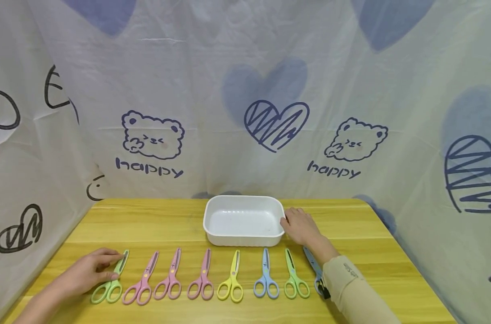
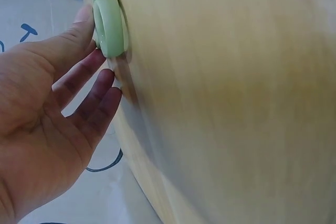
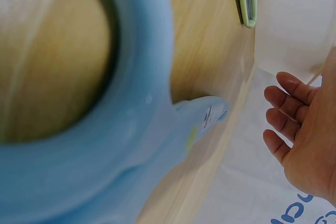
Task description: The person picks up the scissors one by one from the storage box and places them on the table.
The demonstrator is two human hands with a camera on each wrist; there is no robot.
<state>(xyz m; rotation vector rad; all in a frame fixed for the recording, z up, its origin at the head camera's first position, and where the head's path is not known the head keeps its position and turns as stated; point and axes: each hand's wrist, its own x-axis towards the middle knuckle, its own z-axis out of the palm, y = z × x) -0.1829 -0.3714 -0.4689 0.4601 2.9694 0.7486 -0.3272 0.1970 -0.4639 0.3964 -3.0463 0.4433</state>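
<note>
My left hand [image 1: 93, 267] is at the leftmost green scissors [image 1: 114, 282], thumb and index fingertips overlapping the blade's left side. In the left wrist view its fingers are spread and loosely bent beside the green handle loops [image 2: 109, 27]. At the right end of a white tray [image 1: 244, 241], my right hand [image 1: 303, 226] has its fingertips right at the rim. The right wrist view shows those fingers [image 3: 281, 98] relaxed and slightly apart beside the tray wall. Under the right forearm lie blue scissors [image 1: 311, 261], partly hidden by the sleeve and a black wrist piece.
Between the hands, a row of scissors lies on the wooden table [image 1: 156, 220]: pink ones [image 1: 143, 283], yellow ones [image 1: 231, 282], blue ones [image 1: 266, 280] and green ones [image 1: 295, 280]. Their blades point toward the tray side. A printed white cloth [image 1: 213, 148] hangs behind and at both sides.
</note>
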